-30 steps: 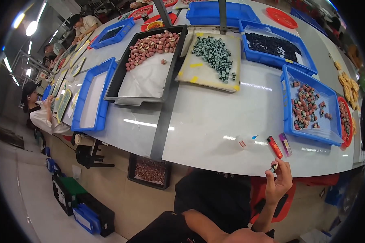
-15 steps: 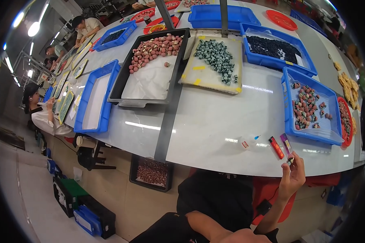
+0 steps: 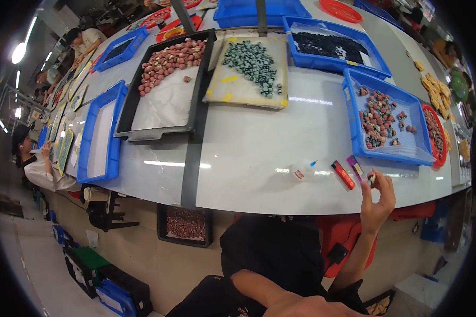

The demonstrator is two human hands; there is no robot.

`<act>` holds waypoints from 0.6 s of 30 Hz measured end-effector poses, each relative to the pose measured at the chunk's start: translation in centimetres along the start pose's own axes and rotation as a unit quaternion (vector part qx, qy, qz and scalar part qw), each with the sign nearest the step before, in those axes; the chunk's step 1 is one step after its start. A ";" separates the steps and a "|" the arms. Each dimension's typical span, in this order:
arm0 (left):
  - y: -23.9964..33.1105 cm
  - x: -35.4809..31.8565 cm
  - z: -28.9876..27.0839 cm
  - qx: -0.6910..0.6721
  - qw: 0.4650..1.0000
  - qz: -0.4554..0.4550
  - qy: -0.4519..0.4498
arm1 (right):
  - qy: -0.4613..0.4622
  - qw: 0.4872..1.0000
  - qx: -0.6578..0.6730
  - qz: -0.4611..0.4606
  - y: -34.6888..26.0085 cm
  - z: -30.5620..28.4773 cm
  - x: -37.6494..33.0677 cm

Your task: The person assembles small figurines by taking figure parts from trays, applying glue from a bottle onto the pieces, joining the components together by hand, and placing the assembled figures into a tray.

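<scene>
My right hand [image 3: 378, 203] is raised over the table's near edge at the right. Thumb and fingertips pinch a small pink-and-dark figurine piece [image 3: 372, 178], partly covered by the fingers. Just left of the fingertips lie a purple lighter-like stick [image 3: 356, 168] and a red one [image 3: 343, 175]. Further left, a small clear bottle [image 3: 297, 173] lies beside a blue tip [image 3: 313, 163]. My left forearm [image 3: 259, 288] bends down to the lower edge, and its hand does not show. Beyond my right hand a blue tray [image 3: 357, 142] holds several pink-and-green pieces [image 3: 378, 119].
A black tray [image 3: 153, 134] holds pink round pieces. Green pieces lie on a yellow-taped board [image 3: 217, 95]. Blue trays of dark parts [image 3: 328, 47] and a long blue tray [image 3: 113, 153] stand around. A red tray [image 3: 433, 127] sits far right. Co-workers [image 3: 39, 164] sit at the left.
The view has shifted, so the table and trays appear further left and higher. My right hand still pinches the small figurine piece, now closer to the purple stick.
</scene>
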State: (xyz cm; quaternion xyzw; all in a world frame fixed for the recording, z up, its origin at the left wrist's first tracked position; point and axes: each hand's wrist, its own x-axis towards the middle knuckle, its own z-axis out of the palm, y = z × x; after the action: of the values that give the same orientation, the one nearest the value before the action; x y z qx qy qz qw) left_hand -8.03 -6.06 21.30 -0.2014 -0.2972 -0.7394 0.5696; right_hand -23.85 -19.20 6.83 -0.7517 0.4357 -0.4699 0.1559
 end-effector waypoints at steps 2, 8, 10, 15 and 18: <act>0.0 -0.5 -0.9 -0.018 0.999 -0.024 -0.041 | 0.014 0.999 -0.041 0.016 1.1 -0.3 1.6; -1.5 -0.9 -1.9 -0.024 0.978 -0.091 -0.187 | 0.021 0.992 -0.112 0.051 6.1 -1.8 8.9; -2.1 -1.8 -2.1 -0.046 0.976 -0.100 -0.186 | -0.072 0.978 -0.186 0.066 7.6 -2.4 10.1; -3.4 -4.1 -4.7 0.030 0.991 0.127 0.027 | -0.024 0.975 -0.219 -0.003 5.7 -2.5 7.9; -1.9 -7.2 -7.6 0.097 0.959 0.122 0.236 | -0.025 0.999 -0.028 0.026 1.4 -2.4 4.6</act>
State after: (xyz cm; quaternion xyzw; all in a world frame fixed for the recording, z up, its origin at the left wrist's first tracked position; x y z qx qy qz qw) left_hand -7.61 -5.62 10.63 0.0001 -0.1980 -0.6581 0.7264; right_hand -25.74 -23.29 9.75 -0.7553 0.4644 -0.4346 0.1578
